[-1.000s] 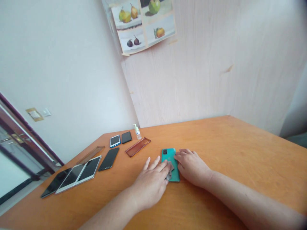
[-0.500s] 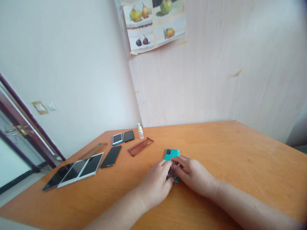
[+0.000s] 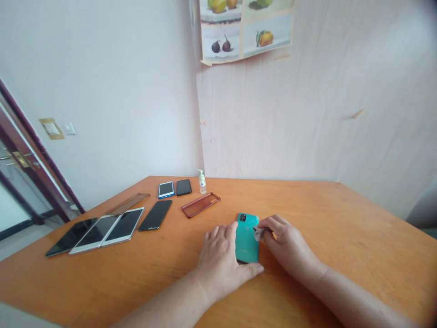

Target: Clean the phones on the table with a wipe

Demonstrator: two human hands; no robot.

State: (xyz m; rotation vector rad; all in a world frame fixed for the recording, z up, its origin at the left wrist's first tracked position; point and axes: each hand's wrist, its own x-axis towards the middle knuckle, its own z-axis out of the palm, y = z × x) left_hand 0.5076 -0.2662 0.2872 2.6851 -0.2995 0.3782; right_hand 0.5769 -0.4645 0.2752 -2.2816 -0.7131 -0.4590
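Teal phone [image 3: 247,243] is lying back-up on table [image 3: 324,214]; left hand [image 3: 220,255] is spreading, touching its left edge; right hand [image 3: 288,243] is pinching cloth [image 3: 258,234] at its right. Probably being light, stiff, slippery, fragile; long edges are looking best for gripping. Counting: one cloth, six other devices [image 3: 156,216], two cases [image 3: 201,205], one bottle [image 3: 202,184].

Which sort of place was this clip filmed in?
Probably a room in a home or small office; I can't tell which. It has a large orange-brown wooden table, a paper sheet of coloured fruit paintings on the wall, and a dark reddish-brown door at left.
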